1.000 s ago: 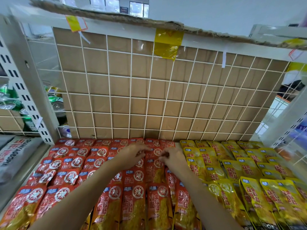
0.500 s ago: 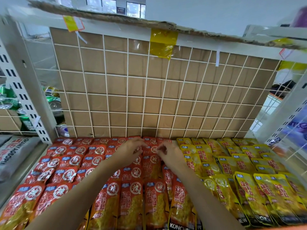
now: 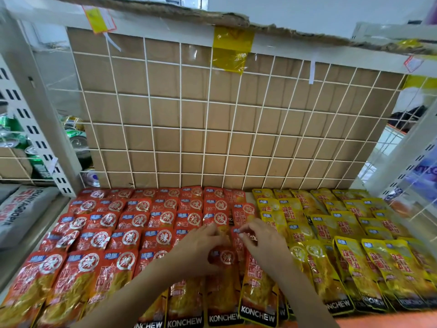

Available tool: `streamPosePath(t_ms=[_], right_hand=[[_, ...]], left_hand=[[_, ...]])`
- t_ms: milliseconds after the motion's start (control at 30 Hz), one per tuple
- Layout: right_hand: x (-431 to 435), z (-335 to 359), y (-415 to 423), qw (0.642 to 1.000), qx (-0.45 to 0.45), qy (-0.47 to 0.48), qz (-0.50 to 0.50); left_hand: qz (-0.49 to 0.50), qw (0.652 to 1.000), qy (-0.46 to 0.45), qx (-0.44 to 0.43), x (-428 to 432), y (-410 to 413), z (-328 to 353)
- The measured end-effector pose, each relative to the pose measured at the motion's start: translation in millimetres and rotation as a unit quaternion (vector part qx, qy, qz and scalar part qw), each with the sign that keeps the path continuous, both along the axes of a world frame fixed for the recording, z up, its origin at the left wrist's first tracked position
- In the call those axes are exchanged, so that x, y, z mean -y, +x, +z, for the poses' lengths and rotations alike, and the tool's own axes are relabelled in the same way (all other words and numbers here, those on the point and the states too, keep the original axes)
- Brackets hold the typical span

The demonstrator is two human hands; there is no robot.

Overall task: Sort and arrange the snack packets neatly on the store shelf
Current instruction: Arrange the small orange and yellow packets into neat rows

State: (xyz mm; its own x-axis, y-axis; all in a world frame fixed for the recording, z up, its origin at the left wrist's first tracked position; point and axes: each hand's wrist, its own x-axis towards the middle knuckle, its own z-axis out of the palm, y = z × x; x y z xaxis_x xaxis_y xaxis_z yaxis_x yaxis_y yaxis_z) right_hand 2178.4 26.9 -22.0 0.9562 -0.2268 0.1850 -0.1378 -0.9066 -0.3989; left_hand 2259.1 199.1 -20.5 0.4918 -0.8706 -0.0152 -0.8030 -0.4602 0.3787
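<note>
On the shelf [image 3: 56,214], left hand [image 3: 203,248] and right hand [image 3: 263,246] each pinch red packets [image 3: 225,256].

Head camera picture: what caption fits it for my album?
Left hand and right hand pinch red snack packets beside yellow snack packets on a store shelf.

Red packets [image 3: 132,233]: flat, overlapped in straight rows, tops toward the back edge, filling the shelf [image 3: 35,254] from its left edge past the middle. Yellow packets [image 3: 354,233]: same lay, looser rows, on the right side up to the right edge. KONCHEW print shows on the bottoms of the front-row packets.
</note>
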Motion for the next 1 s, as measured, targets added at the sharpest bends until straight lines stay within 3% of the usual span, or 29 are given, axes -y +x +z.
streamPosePath(t_ms=[233,633,1000], right_hand=[[1,-2,-6,1.000,0.001,0.010,0.004],[3,5,-13,1.000,-0.009,0.015,0.005],[13,19,-25,0.998,-0.057,-0.021,-0.032]], left_hand=[[0.034,0.999,0.040,0.001,7,-5,-1],[0.065,0.987,-0.060,-0.137,12,13,9],[0.126,0.972,-0.130,-0.153,13,44,7]])
